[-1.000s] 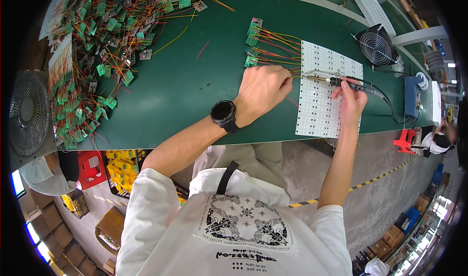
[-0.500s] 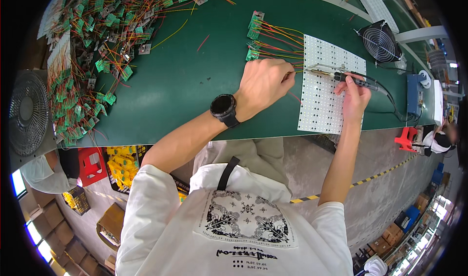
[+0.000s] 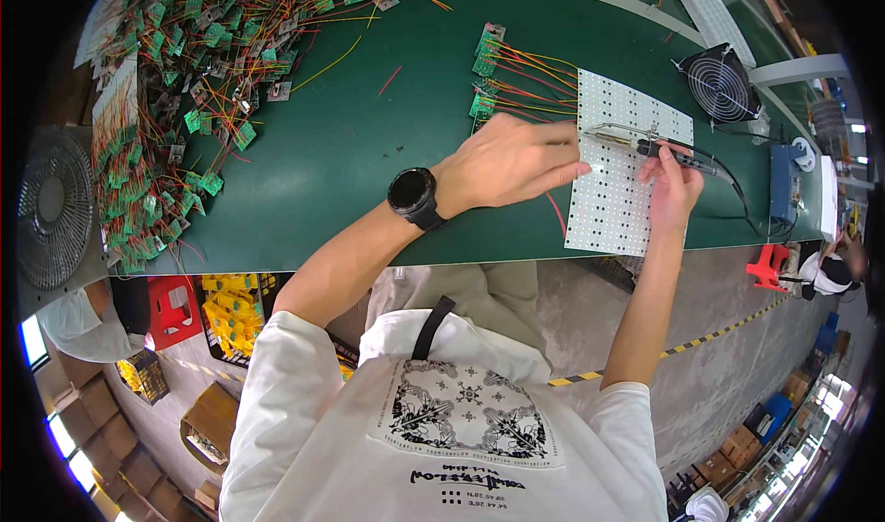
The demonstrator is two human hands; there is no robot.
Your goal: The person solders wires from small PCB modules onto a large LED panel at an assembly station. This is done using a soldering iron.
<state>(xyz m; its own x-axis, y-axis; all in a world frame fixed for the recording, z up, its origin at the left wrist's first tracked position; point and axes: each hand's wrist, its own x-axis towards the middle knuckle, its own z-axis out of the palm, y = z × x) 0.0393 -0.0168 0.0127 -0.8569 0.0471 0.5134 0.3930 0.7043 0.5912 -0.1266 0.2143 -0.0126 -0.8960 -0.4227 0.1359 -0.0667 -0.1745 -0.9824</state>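
Pinching a soldering iron [image 3: 659, 147], the right hand [image 3: 671, 185] works beside the left hand [image 3: 512, 160].

Right hand [image 3: 671, 188] grips soldering iron [image 3: 645, 144] over white panel [image 3: 619, 199]; left hand [image 3: 512, 160] alongside

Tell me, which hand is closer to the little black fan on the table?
Right. The right hand, holding the soldering iron, sits just below-left of the small black fan; the left hand lies farther left, on the white panel.
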